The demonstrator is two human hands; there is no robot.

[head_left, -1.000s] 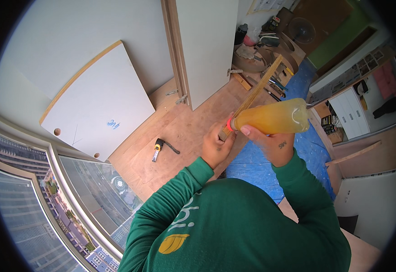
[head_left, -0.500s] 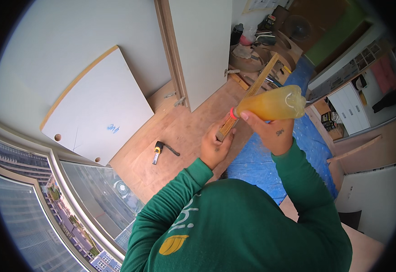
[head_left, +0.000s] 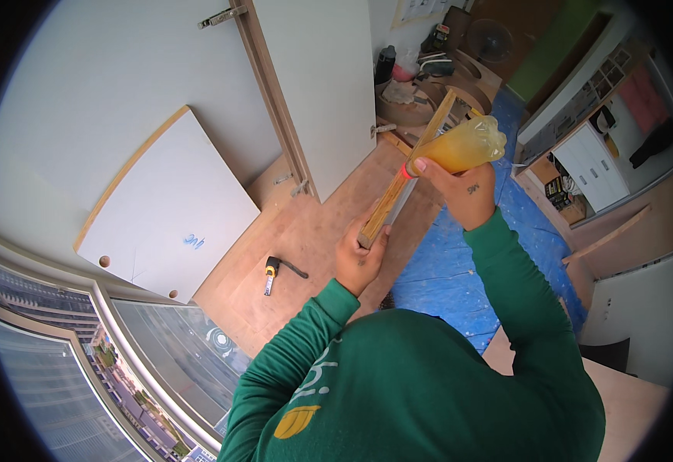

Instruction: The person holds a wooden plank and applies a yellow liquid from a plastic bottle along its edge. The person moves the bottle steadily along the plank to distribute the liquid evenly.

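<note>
My left hand [head_left: 360, 263] is closed around the near end of a long, narrow wooden strip [head_left: 386, 209], which slants away toward the upper right. In my right hand [head_left: 467, 192] is a clear plastic bottle [head_left: 459, 146] of yellowish liquid, tipped on its side with its base up to the right. The bottle's red neck [head_left: 409, 171] meets the strip's upper face partway along; whether liquid is coming out is too small to tell. Left of my left hand, a tape measure [head_left: 272, 266] with its blade partly out lies on the wooden board surface.
A white curved-edge panel [head_left: 167, 208] leans against the wall at left, above a window [head_left: 36, 369]. A tall pale panel [head_left: 313, 85] with hinges stands ahead. Blue sheeting [head_left: 444, 285] covers the floor at right. Curved wood pieces [head_left: 409, 112] and a fan [head_left: 489, 40] sit farther back.
My right hand and the bottle have moved up and slightly left, with the bottle's neck farther along the strip from my left hand. The whole view has shifted a little.
</note>
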